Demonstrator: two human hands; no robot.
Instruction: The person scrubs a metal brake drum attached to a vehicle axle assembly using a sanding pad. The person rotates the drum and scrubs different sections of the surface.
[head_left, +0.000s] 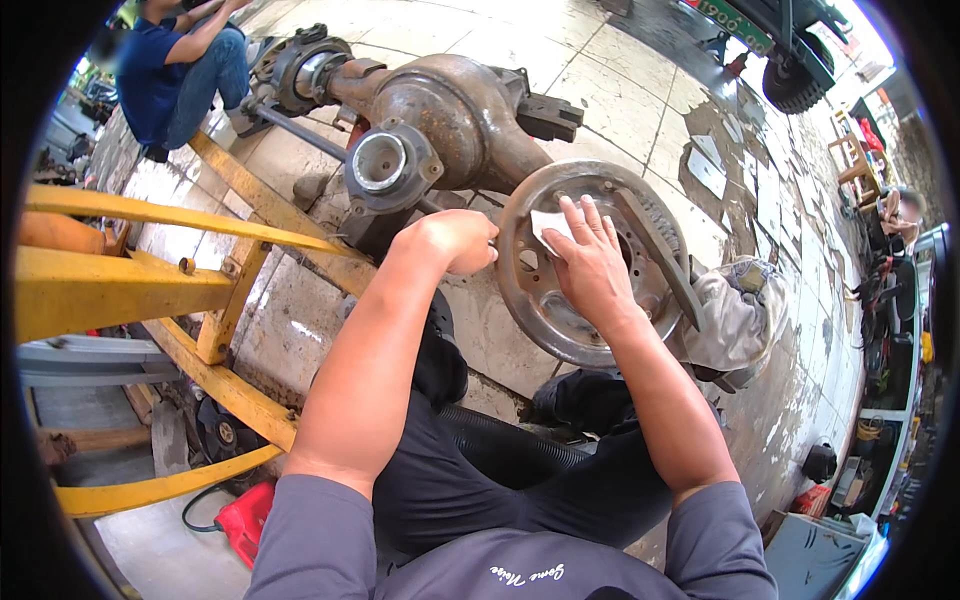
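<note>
Workshop floor (620, 75) of pale tiles, broken at upper right. Round metal plate (545, 325) sits before the person, beside a rusty axle housing (425, 105). Right hand (598, 270) lies over a white piece (546, 224) against it, fingers extended, slightly apart. Left hand (455, 242) at the plate's left rim, fingers curled; grip cannot be told. Yellow frame (120, 282) at left.

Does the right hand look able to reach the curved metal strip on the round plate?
Probably yes: the right hand is close beside the curved metal strip, with nothing visible between them.
</note>
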